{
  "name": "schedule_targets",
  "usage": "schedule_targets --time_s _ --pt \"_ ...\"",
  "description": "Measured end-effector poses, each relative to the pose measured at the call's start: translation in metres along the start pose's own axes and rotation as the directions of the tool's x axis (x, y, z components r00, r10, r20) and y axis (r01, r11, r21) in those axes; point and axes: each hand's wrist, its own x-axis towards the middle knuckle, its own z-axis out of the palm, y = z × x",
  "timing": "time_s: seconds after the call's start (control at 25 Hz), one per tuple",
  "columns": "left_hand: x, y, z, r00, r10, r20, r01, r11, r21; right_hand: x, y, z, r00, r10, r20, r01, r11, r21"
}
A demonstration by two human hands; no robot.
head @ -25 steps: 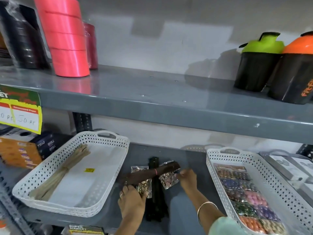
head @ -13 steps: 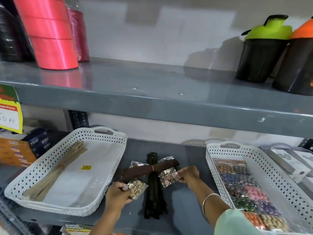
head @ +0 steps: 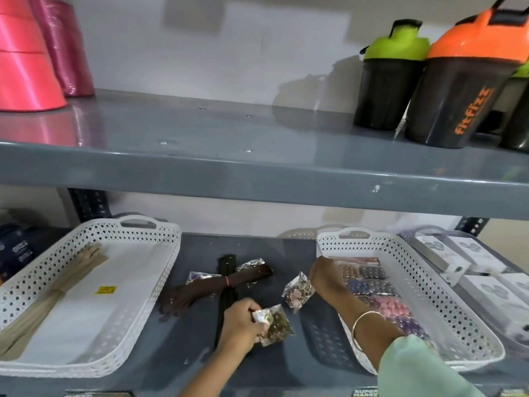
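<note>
My left hand [head: 240,325] pinches a small clear packet of gold-coloured beads [head: 276,326] above the grey lower shelf [head: 286,353]. My right hand [head: 323,277] holds a second packet of pinkish beads [head: 297,290] at the left rim of the right white basket [head: 423,285], which holds several rows of coloured bead packets [head: 380,299]. A brown zipper bundle [head: 217,285] lies crossed over a black zipper bundle [head: 226,299] between the two baskets, with two more clear packets [head: 197,277] under them.
The left white basket [head: 148,282] holds a beige bundle [head: 54,290] and a white sheet. White boxes [head: 463,259] sit at the far right. On the upper shelf [head: 257,167] stand pink ribbon rolls [head: 25,70] and shaker bottles [head: 463,81].
Both hands have drawn their bead packets away from the zipper bundles: the left toward me, the right over to the right basket's rim. The camera has shifted right.
</note>
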Motion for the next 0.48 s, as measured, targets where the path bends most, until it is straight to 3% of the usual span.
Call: schedule_targets --time_s 0.28,0.48 --pt "0.006 -0.002 0.036 0.999 0.046 -0.023 -0.039 0.967 0.254 -0.015 0.003 0.011 0.998 -0.047 -0.052 0.036 0.981 -0.191" --pt "0.010 0.004 0.012 0.987 0.133 -0.094 -0.108 0.965 0.237 -0.008 -0.008 0.007 0.998 0.060 -0.036 -0.060 0.998 -0.002"
